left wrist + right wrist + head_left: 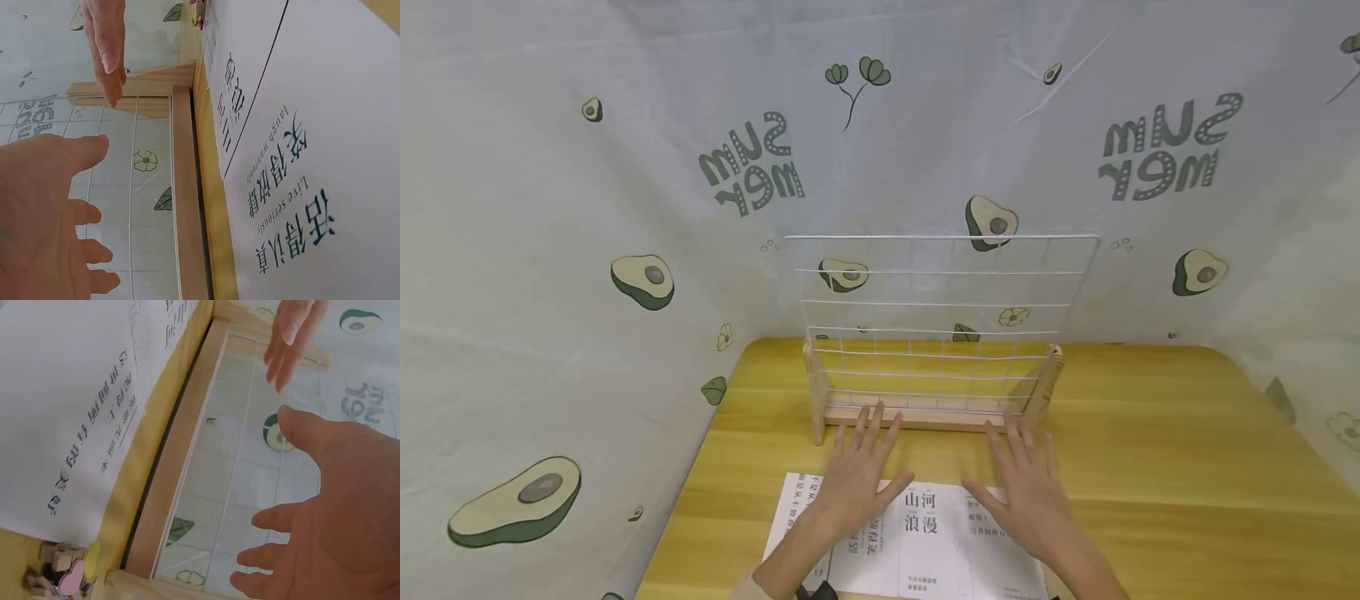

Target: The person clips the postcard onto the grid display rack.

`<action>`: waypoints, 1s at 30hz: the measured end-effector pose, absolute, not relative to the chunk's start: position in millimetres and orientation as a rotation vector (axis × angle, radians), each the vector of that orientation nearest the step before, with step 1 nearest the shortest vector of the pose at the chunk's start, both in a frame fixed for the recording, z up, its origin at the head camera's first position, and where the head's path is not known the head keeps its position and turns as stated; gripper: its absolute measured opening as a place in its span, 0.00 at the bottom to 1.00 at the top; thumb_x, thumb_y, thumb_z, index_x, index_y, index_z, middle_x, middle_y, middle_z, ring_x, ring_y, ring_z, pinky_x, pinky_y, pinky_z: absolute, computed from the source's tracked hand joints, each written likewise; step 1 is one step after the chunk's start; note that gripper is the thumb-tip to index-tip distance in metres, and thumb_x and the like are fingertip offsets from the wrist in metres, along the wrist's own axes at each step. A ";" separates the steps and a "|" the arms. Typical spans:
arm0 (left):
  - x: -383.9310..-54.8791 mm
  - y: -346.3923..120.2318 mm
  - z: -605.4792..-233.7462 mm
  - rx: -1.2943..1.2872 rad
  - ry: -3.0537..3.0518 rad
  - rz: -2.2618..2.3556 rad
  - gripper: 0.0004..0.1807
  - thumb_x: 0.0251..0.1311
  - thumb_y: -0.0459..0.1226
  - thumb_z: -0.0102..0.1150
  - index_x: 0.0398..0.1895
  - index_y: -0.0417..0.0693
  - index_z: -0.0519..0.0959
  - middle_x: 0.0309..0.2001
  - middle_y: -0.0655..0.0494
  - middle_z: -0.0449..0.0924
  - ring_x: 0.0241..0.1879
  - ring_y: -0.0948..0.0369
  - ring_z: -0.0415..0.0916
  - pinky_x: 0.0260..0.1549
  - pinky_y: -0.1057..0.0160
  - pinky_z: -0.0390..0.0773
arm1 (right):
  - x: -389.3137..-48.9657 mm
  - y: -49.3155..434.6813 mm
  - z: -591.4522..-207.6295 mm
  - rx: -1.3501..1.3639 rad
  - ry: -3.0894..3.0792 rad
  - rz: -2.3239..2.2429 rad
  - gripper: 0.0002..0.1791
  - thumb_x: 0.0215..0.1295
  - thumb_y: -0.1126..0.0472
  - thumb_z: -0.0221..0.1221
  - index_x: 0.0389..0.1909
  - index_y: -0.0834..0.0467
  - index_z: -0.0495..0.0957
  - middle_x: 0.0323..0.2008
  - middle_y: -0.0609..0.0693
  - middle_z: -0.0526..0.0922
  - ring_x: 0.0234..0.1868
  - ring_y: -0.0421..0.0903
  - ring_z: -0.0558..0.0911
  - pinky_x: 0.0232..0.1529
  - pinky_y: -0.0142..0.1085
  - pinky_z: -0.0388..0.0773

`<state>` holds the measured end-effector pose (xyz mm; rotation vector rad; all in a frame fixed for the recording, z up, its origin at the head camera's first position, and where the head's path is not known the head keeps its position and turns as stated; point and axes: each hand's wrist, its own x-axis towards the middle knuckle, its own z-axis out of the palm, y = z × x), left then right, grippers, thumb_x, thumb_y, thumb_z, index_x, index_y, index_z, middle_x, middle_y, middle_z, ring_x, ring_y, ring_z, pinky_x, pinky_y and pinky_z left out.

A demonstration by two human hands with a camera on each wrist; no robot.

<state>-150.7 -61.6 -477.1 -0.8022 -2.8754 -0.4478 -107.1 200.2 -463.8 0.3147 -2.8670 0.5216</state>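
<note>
Both hands hang with fingers spread, holding nothing, in front of a white wire grid (925, 304) that stands in a wooden base (925, 417). The left hand (859, 479) is over the left part of the printed white cards (932, 542), its fingertips overlapping the base's front in the head view. Farther right, the right hand (1026, 492) reaches over the right-hand card in the same pose. In the right wrist view the thumb and fingers (275, 519) show against the grid. The cards lie side by side with Chinese lettering; both forearms hide parts of them.
Small wooden clips (62, 559) with pink and yellow hearts lie beside the cards' edge in the right wrist view. A wooden table (1165, 467) extends to both sides. Behind it and along the left hangs a white curtain (647, 167) printed with avocados.
</note>
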 end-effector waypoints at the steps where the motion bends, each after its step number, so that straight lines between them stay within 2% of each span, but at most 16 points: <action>1: -150.3 -60.0 -477.8 -0.815 -2.881 -0.455 0.43 0.75 0.60 0.47 0.84 0.52 0.49 0.84 0.41 0.42 0.83 0.41 0.42 0.77 0.32 0.47 | -104.9 203.2 -465.0 0.297 -2.877 0.536 0.47 0.71 0.38 0.59 0.79 0.64 0.58 0.80 0.71 0.50 0.80 0.72 0.51 0.78 0.70 0.38; 9: -148.1 -46.8 -481.2 -0.887 -2.871 -0.472 0.44 0.74 0.59 0.50 0.84 0.51 0.50 0.83 0.41 0.46 0.82 0.42 0.47 0.77 0.33 0.49 | -93.0 223.8 -473.2 0.217 -2.910 0.511 0.49 0.72 0.37 0.58 0.79 0.66 0.55 0.79 0.72 0.50 0.79 0.73 0.52 0.78 0.69 0.31; 13: -146.6 -40.2 -484.0 -0.926 -2.875 -0.482 0.45 0.73 0.59 0.52 0.84 0.51 0.49 0.83 0.41 0.48 0.82 0.42 0.50 0.77 0.33 0.50 | -87.3 233.7 -477.8 0.184 -2.930 0.520 0.48 0.71 0.38 0.59 0.79 0.65 0.55 0.78 0.75 0.52 0.78 0.74 0.53 0.76 0.72 0.36; 17: -144.6 -34.0 -486.5 -0.965 -2.881 -0.475 0.45 0.73 0.58 0.52 0.84 0.49 0.50 0.83 0.39 0.48 0.82 0.42 0.50 0.77 0.33 0.52 | -81.7 244.1 -482.5 0.153 -2.930 0.556 0.47 0.72 0.39 0.60 0.79 0.64 0.55 0.78 0.75 0.52 0.77 0.75 0.53 0.74 0.74 0.36; 22: -142.3 -29.5 -489.4 -0.984 -2.915 -0.480 0.45 0.73 0.58 0.54 0.83 0.47 0.52 0.83 0.39 0.45 0.83 0.44 0.46 0.78 0.35 0.51 | -77.5 254.8 -486.5 0.130 -2.912 0.567 0.46 0.72 0.40 0.60 0.76 0.68 0.59 0.77 0.76 0.52 0.76 0.75 0.55 0.72 0.77 0.38; 25: -140.8 -28.9 -490.7 -0.989 -2.940 -0.488 0.44 0.72 0.58 0.55 0.81 0.43 0.58 0.83 0.39 0.48 0.82 0.45 0.49 0.78 0.37 0.52 | -74.1 259.7 -489.0 0.108 -2.917 0.564 0.46 0.72 0.40 0.60 0.76 0.69 0.59 0.77 0.77 0.53 0.75 0.76 0.56 0.70 0.79 0.42; 30: -140.6 -30.8 -492.7 -0.987 -2.950 -0.529 0.38 0.67 0.56 0.63 0.71 0.40 0.73 0.78 0.39 0.61 0.79 0.46 0.60 0.77 0.38 0.57 | -67.1 268.2 -496.6 0.112 -2.929 0.620 0.44 0.71 0.43 0.61 0.75 0.68 0.62 0.75 0.80 0.53 0.73 0.79 0.57 0.69 0.79 0.43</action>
